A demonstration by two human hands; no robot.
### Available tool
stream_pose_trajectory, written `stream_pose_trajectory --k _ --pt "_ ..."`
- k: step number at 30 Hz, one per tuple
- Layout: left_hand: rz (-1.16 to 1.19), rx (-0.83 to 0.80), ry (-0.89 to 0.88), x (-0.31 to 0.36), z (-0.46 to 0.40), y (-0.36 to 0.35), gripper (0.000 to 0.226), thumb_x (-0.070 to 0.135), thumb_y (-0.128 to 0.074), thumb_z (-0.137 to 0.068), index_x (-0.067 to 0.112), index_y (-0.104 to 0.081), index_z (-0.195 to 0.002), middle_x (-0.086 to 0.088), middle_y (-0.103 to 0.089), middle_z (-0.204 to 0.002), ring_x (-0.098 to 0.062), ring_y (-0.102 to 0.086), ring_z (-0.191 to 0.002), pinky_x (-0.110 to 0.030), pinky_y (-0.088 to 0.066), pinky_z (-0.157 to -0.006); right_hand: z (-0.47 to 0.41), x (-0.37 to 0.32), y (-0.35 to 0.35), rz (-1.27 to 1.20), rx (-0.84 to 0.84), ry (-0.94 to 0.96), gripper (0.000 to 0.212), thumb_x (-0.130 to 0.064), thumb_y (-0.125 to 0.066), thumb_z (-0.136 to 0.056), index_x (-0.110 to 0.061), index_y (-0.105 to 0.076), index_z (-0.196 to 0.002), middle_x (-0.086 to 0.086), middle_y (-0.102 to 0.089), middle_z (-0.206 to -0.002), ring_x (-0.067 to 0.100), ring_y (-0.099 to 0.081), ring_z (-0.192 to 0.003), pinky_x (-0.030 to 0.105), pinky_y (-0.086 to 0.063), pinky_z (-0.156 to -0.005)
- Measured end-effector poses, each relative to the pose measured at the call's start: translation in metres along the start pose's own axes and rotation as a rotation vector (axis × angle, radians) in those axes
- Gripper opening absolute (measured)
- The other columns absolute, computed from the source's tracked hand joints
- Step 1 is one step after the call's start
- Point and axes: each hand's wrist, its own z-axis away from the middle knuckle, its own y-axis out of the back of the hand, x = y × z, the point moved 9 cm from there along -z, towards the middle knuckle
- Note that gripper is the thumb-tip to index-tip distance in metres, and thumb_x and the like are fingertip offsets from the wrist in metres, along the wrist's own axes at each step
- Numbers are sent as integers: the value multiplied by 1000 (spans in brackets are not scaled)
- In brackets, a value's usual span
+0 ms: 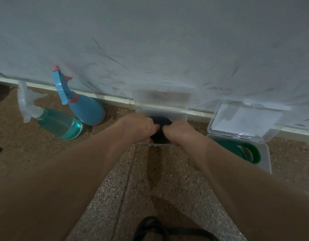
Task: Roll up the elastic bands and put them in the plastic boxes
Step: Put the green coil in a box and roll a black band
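A rolled dark elastic band (160, 122) sits inside a clear plastic box (180, 115) that stands open against the wall, its lid leaning back. My left hand (139, 125) and my right hand (179, 133) both grip the roll from either side, fingers curled over it inside the box. To the right, a second clear box (267, 157) lies open with a rolled green band (254, 153) in it. Another dark band (155, 226) lies loose on the floor at the bottom edge.
Two spray bottles stand at the left by the wall: a blue one (85, 108) and a clear one with teal liquid (61, 124). A scuffed white wall (167, 49) rises behind the boxes. The floor is speckled stone.
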Motion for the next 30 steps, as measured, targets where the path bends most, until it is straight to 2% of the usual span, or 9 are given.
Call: stream_pose_trajectory --k 3,6,8,10,13,18,23,26,30 --pt "-2 9 12 -1 -1 -2 41 42 -44 -105 14 -46 -135 -8 -64 -111 -28 -67 -98 -36 -46 -66 1 -4 -1 270 8 70 28 -23 -44 -106 -5 -65 -111 6 -53 -79 26 -58 -85 34 -44 -73" --pt "52 -9 25 -1 -1 -4 38 42 -48 -105 19 -50 -135 -8 -64 -116 -27 -66 -103 -36 -46 -70 4 -10 1 440 95 96 33 -25 -50 -104 -8 -61 -129 9 -55 -122 28 -58 -115 36 -44 -79" --pt "85 -26 59 -3 0 -3 35 40 -51 -104 22 -54 -134 -7 -65 -116 -27 -66 -105 -36 -47 -74 3 -15 -3 499 85 123 35 -25 -52 -102 -8 -61 -131 14 -53 -131 29 -55 -119 37 -43 -81" --pt "72 -18 97 -4 -1 -1 34 39 -55 -102 21 -58 -130 -7 -65 -116 -26 -67 -105 -36 -50 -77 -2 -15 -11 481 8 137 32 -24 -52 -102 -6 -65 -124 14 -62 -119 30 -60 -110 36 -43 -79" --pt "51 -14 131 -6 -5 -3 33 38 -60 -99 20 -62 -126 -6 -66 -114 -26 -68 -103 -37 -53 -78 -3 -6 -11 431 12 100 31 -22 -55 -103 -3 -64 -126 15 -65 -126 31 -62 -117 37 -47 -86" --pt "188 -42 109 -9 1 0 35 41 -57 -100 17 -59 -126 -8 -64 -115 -25 -64 -106 -33 -45 -78 3 -4 -2 357 122 71 47 -17 -59 -100 0 -40 -139 17 -58 -133 35 -61 -123 43 -50 -95" --pt "504 -13 148 -19 9 -11 24 39 -64 -95 24 -51 -81 -5 -65 -101 -21 -58 -89 -35 -49 -80 18 -16 -1 582 133 172 42 -15 -54 -104 -2 -50 -143 21 -48 -146 32 -56 -128 41 -51 -96" --pt "473 -59 183 -22 14 -11 30 47 -57 -96 25 -46 -80 -2 -60 -96 -20 -54 -89 -34 -45 -79 32 -21 9 611 266 222 48 -12 -53 -103 1 -41 -148 25 -32 -149 34 -62 -117 41 -55 -87" --pt "116 -45 203 -16 24 7 33 57 -48 -95 26 -55 -105 4 -55 -94 -21 -55 -99 -43 -35 -99 76 -28 11 465 407 479 38 -13 -58 -98 -8 -43 -133 15 -41 -132 34 -65 -92 41 -48 -64"
